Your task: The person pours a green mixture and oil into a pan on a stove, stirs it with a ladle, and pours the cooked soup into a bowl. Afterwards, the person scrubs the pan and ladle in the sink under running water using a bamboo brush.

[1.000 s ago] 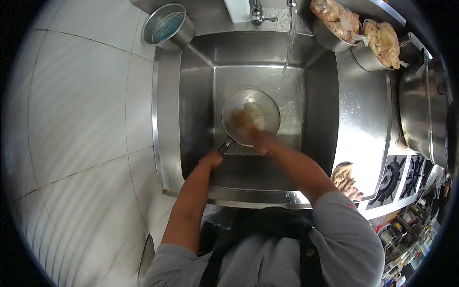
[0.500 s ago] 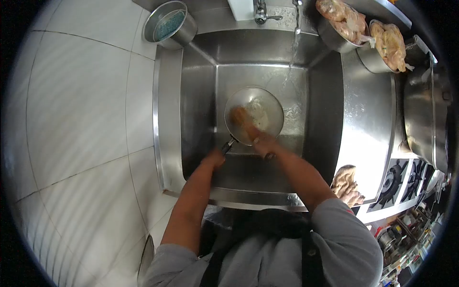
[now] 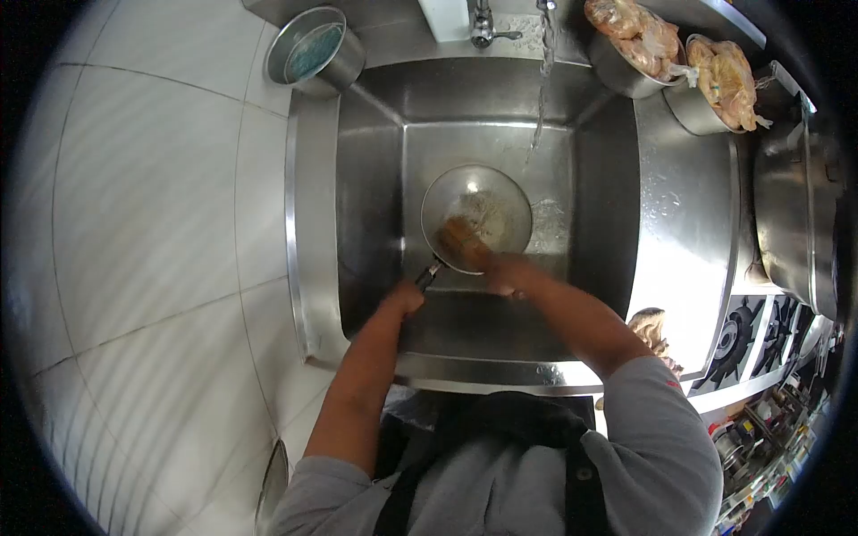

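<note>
A round metal pan [image 3: 500, 201] with a dark handle [image 3: 429, 273] sits in the steel sink [image 3: 357, 214], some cloudy liquid in it. Closed round the handle's lower end is my left hand [image 3: 407, 298]. My right hand [image 3: 509, 273], blurred, grips a brown brush [image 3: 461, 239] whose head lies inside the pan, at its lower left part. Water [image 3: 542, 98] runs from a tap into the sink, behind and to the right of the pan.
A steel pot [image 3: 315, 54] with blue-green contents stands at the back left. Two steel containers at the back right hold bagged meat [image 3: 724, 82]. A large pot [image 3: 791, 214], a stove burner [image 3: 735, 341] and a beige, crumpled item [image 3: 650, 329] are on the right.
The brush head and my right hand have shifted slightly right and down within the pan. My left hand stays on the handle.
</note>
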`<state>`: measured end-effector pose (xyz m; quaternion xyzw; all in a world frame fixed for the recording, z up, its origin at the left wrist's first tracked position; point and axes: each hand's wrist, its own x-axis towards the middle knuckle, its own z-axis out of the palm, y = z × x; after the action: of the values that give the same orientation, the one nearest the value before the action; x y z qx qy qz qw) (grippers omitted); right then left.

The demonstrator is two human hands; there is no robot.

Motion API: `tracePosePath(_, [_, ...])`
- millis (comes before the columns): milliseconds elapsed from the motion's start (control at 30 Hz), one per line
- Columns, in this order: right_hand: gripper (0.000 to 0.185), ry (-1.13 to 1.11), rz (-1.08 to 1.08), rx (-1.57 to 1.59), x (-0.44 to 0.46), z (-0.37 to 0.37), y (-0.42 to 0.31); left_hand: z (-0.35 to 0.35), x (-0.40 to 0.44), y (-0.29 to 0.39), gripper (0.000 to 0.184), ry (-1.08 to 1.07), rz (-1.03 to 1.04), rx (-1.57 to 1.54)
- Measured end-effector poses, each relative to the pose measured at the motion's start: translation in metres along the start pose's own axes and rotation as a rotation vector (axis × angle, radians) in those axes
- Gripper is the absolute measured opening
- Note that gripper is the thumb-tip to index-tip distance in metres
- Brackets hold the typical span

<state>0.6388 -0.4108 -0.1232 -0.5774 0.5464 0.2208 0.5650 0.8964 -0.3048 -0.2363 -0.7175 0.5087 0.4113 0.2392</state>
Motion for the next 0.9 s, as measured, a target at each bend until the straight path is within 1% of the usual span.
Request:
tracePosePath(33, [0.059, 0.026, -0.013, -0.124, -0.001, 0.003, 0.000, 0.003, -0.005, -0.005, 0.025, -0.089, -0.016, 0.010])
tracePosePath(67, [0.060, 0.164, -0.013, -0.205, 0.052, 0.019, 0.035, -0.002, 0.005, -0.003, 0.026, -0.158, -0.015, 0.021])
tracePosePath(100, [0.062, 0.302, -0.017, -0.295, 0.082, 0.021, 0.054, -0.006, 0.013, 0.000, 0.026, -0.224, -0.017, 0.023])
tracePosePath(200, [0.066, -0.019, -0.126, -0.293, 0.023, 0.011, 0.018, 0.004, 0.017, -0.009, 0.025, -0.183, 0.077, 0.084])
tracePosePath(233, [0.065, 0.012, -0.137, -0.364, 0.052, 0.022, 0.041, 0.007, 0.017, -0.012, 0.024, -0.179, 0.021, 0.030])
tracePosePath(267, [0.065, 0.041, -0.146, -0.433, 0.099, 0.038, 0.082, -0.003, 0.003, -0.005, 0.024, -0.179, -0.036, -0.023])
tracePosePath(300, [0.065, 0.051, -0.100, -0.426, 0.104, 0.030, 0.086, -0.014, 0.000, 0.003, 0.023, -0.163, -0.081, -0.072])
tracePosePath(333, [0.064, 0.062, -0.054, -0.418, 0.108, 0.020, 0.090, -0.015, 0.004, 0.007, 0.022, -0.165, -0.099, -0.048])
tracePosePath(367, [0.064, 0.025, 0.042, -0.330, 0.064, -0.005, 0.057, -0.012, 0.005, 0.007, 0.021, -0.173, -0.124, -0.024])
tracePosePath(400, [0.064, -0.006, 0.050, -0.348, 0.054, -0.009, 0.051, -0.011, 0.006, 0.005, 0.020, -0.184, -0.151, 0.003])
tracePosePath(433, [0.064, -0.036, 0.057, -0.366, 0.045, -0.013, 0.045, -0.011, 0.006, 0.004, 0.020, -0.202, -0.150, -0.035])
tracePosePath(500, [0.062, -0.088, -0.108, -0.616, 0.060, 0.004, 0.066, -0.010, 0.005, -0.001, 0.019, -0.243, -0.148, -0.110])
tracePosePath(600, [0.056, 0.131, -0.019, -0.355, 0.067, -0.001, 0.074, -0.005, 0.013, 0.000, 0.018, -0.201, -0.010, 0.052])
tracePosePath(633, [0.057, 0.069, -0.007, -0.385, 0.068, 0.008, 0.069, -0.003, 0.018, -0.003, 0.018, -0.209, -0.040, 0.034])
tracePosePath(667, [0.058, 0.003, 0.005, -0.417, 0.044, 0.013, 0.039, 0.001, 0.022, -0.005, 0.018, -0.221, -0.073, 0.012])
tracePosePath(700, [0.060, -0.032, -0.019, -0.424, 0.024, 0.005, 0.025, 0.006, 0.022, -0.008, 0.018, -0.235, -0.109, -0.010])
tracePosePath(733, [0.061, -0.066, -0.043, -0.430, 0.003, -0.003, 0.011, 0.010, 0.016, -0.012, 0.018, -0.199, -0.091, -0.017])
tracePosePath(800, [0.059, -0.007, 0.016, -0.486, 0.060, 0.005, 0.051, 0.003, 0.019, -0.010, 0.019, -0.098, -0.035, -0.032])
tracePosePath(833, [0.058, 0.020, 0.044, -0.513, 0.080, 0.008, 0.065, -0.001, 0.017, -0.005, 0.019, -0.124, -0.048, -0.044])
tracePosePath(867, [0.054, 0.022, 0.002, -0.454, 0.062, 0.005, 0.054, -0.008, 0.011, 0.001, 0.020, -0.153, -0.060, -0.050])
tracePosePath(900, [0.051, 0.018, -0.041, -0.401, 0.024, -0.001, 0.032, -0.011, 0.005, 0.005, 0.021, -0.185, -0.076, -0.062])
